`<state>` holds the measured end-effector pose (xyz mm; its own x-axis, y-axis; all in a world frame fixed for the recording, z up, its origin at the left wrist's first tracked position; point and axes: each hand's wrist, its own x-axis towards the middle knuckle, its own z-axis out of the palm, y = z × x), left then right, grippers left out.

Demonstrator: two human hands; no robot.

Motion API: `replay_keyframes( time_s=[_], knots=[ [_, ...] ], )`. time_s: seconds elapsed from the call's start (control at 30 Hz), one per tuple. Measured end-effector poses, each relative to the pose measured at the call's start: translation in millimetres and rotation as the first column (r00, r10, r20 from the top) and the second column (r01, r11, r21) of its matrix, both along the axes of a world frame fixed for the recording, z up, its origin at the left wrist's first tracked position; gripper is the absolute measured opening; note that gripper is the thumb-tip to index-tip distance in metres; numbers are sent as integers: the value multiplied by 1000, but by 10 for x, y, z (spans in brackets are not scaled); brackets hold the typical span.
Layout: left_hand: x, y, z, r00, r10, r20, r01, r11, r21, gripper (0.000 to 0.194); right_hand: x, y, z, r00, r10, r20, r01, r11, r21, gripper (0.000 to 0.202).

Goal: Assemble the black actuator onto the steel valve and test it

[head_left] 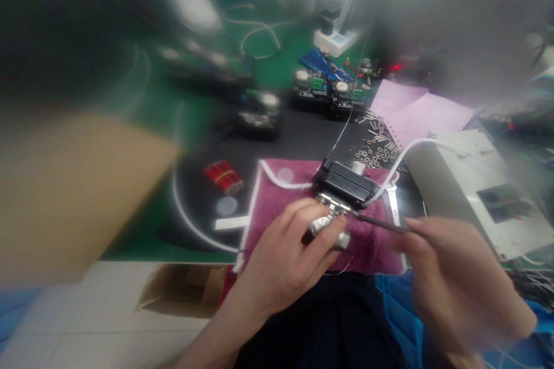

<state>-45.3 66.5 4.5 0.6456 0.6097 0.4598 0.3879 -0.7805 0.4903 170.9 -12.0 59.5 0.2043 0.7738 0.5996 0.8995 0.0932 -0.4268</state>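
Note:
A black box-shaped housing (346, 183) lies on a maroon cloth (277, 219), joined to a round silver metal fitting (344, 239) below it. My left hand (289, 248) wraps its fingers over this fitting and steadies it. In my right hand (459, 277), blurred by motion, is a thin dark rod-shaped tool (381, 223). The tool's tip reaches the bolted joint between housing and fitting; I cannot tell what it engages. White cable (404, 155) runs from the housing to the right. A silver spanner (393, 204) lies at the cloth's right side.
Loose screws and nuts (374, 150) are scattered behind the cloth, near pink paper sheets (411, 106). Several circuit assemblies (311, 89) stand farther back by a white power strip (335, 40). A grey-white box (467, 184) is at right; a bundle of red parts (224, 176) lies left.

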Motion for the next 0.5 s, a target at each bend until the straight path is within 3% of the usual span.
replay_keyframes(
  time_s=[0.5],
  knots=[
    [0,9,17,1000,6,2,-6,1000,22,46,-110,85,-68,992,29,-123,-30,1000,-7,13]
  ],
)
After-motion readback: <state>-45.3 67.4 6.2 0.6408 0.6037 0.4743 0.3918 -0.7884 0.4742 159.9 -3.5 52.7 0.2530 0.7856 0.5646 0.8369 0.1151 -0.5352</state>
